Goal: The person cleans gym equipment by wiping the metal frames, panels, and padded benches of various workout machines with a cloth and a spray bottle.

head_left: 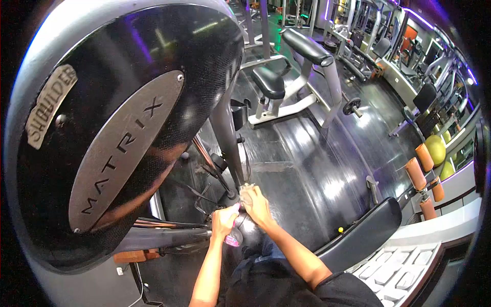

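Note:
My left hand (pixel 223 221) is closed around a clear bottle (pixel 233 238) with pink on it; its pink-and-white top, which looks like a spray head, points up towards my other hand. My right hand (pixel 257 207) grips a pale, crumpled cloth (pixel 247 193) close to the lower end of a grey machine post (pixel 228 146). Whether the cloth touches the post I cannot tell. To the left looms the machine's large black cover (pixel 204 56), with a MATRIX plate (pixel 128 148) and a taped SHOULDER label (pixel 51 105).
A padded bench machine (pixel 268 83) stands ahead on the black floor. At right are a black bench pad (pixel 365 230), orange foam rollers (pixel 416 176) and a yellow-green ball (pixel 434 150). A small yellow ball (pixel 340 229) is near the pad. Chrome bars (pixel 169 224) cross at lower left.

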Demonstrator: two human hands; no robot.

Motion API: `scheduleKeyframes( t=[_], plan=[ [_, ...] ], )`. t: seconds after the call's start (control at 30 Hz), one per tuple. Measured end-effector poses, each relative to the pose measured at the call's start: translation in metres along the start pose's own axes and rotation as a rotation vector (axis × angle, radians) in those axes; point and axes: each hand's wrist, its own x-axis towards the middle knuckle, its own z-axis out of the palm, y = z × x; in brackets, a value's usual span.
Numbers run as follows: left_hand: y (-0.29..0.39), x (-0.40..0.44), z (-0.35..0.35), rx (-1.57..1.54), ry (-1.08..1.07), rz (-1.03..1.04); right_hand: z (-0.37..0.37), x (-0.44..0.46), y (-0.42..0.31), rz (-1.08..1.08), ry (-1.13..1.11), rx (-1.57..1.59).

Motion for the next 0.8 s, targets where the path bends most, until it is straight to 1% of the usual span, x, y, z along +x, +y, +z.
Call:
scheduleKeyframes(
  t=[0.03,0.1,0.17,0.27,0.37,0.5,0.57,0.6,0.63,0.7,0.73,0.77,0.8],
  plan=[
    [-0.002,0.0,0.001,0.026,-0.002,0.004,-0.005,0.002,0.0,-0.005,0.001,-0.001],
    [0.004,-0.002,-0.003,0.027,-0.024,-0.029,-0.015,0.01,0.003,-0.061,-0.137,-0.085],
    [0.007,-0.001,-0.004,0.032,-0.039,-0.064,-0.016,0.024,0.009,-0.107,-0.141,-0.113],
    [0.003,-0.005,-0.001,0.089,0.017,0.055,-0.017,0.051,0.021,-0.158,-0.025,-0.144],
    [0.004,-0.007,-0.001,0.117,0.009,-0.003,-0.021,0.087,0.031,-0.016,-0.013,-0.159],
    [0.006,-0.006,0.002,0.212,0.053,-0.021,-0.005,0.122,0.064,0.004,-0.013,-0.068],
    [0.012,-0.003,0.004,0.078,0.111,-0.072,0.003,0.126,0.074,0.027,0.063,0.073],
    [0.02,0.003,0.006,0.075,0.164,-0.07,0.004,0.121,0.071,0.232,-0.033,0.165],
    [0.025,0.008,0.009,0.085,0.161,-0.084,0.004,0.11,0.067,0.127,0.048,0.178],
    [0.029,0.02,0.015,0.141,0.183,-0.027,0.014,0.084,0.072,0.118,0.116,0.138],
    [0.03,0.026,0.019,0.149,0.176,-0.038,0.016,0.068,0.074,0.176,0.069,0.17],
    [0.031,0.032,0.023,0.085,0.178,-0.108,0.015,0.053,0.074,0.235,0.02,0.202],
    [0.033,0.038,0.026,0.021,0.181,-0.179,0.011,0.041,0.073,0.27,-0.086,0.318]
  ],
)
